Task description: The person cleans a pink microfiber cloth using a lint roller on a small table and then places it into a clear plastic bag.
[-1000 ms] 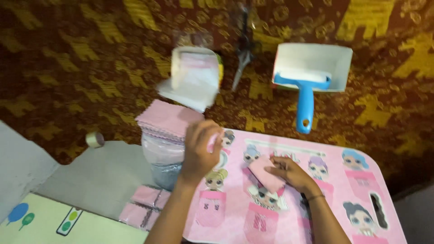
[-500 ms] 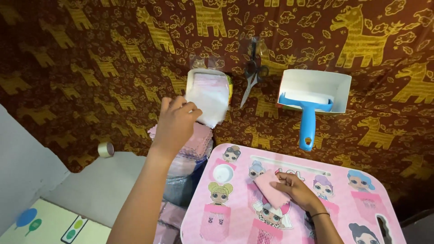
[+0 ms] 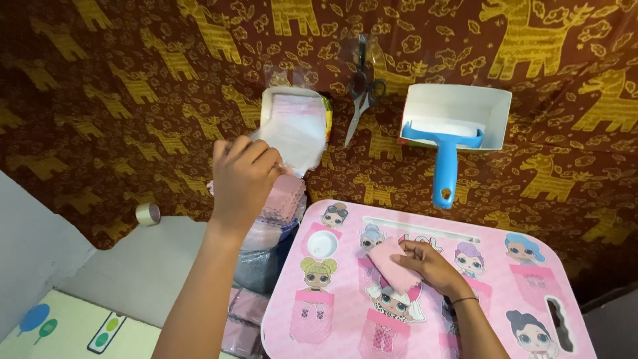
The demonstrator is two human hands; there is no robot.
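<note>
With my left hand [image 3: 244, 178] pinched on a clear sleeve [image 3: 292, 136] at the white box [image 3: 269, 100], I draw straight out—right hand [image 3: 425, 262] pressed flat on the pink cloth [image 3: 393, 264] on the table [image 3: 492, 312].

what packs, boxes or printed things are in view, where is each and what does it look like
Clear plastic bags: white sheaf by the left hand, standing in a small box.
White box: upper right, open, rectangular, holding a blue-handled roller.
Pink cloth stack: bagged, under the left hand.
Pink table: cartoon doll prints; right hand presses a pink piece.
</note>
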